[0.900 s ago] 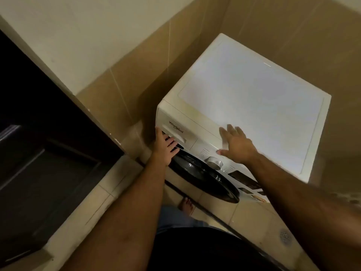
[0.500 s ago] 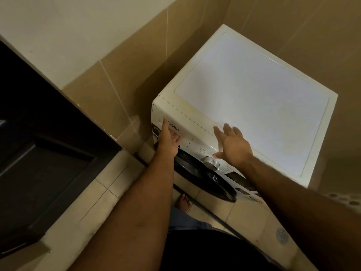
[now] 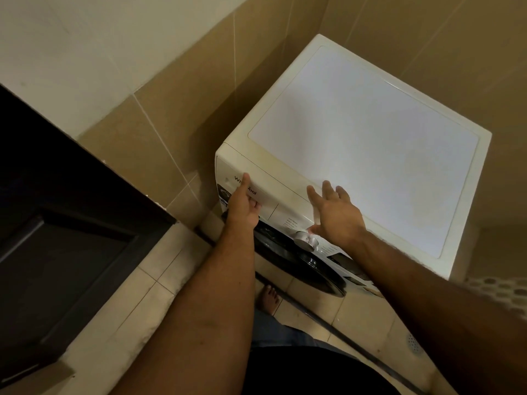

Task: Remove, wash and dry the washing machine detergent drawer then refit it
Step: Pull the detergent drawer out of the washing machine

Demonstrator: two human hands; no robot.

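Observation:
A white front-loading washing machine stands in a tiled corner. Its detergent drawer sits closed at the top left of the front panel. My left hand holds the drawer front: the thumb lies up over the brand name and the fingers curl under into the handle recess. My right hand rests flat with straight fingers on the front edge of the machine's top, just above the silver dial. The dark round door is below.
A dark cabinet fills the left side, close to the machine. Beige tiled walls enclose the corner. A bare foot stands on the light floor tiles, with a floor drain at the right.
My left hand has risen from the handle recess onto the drawer front, thumb over the brand name. The right hand stays flat on the machine top. The view has drawn closer.

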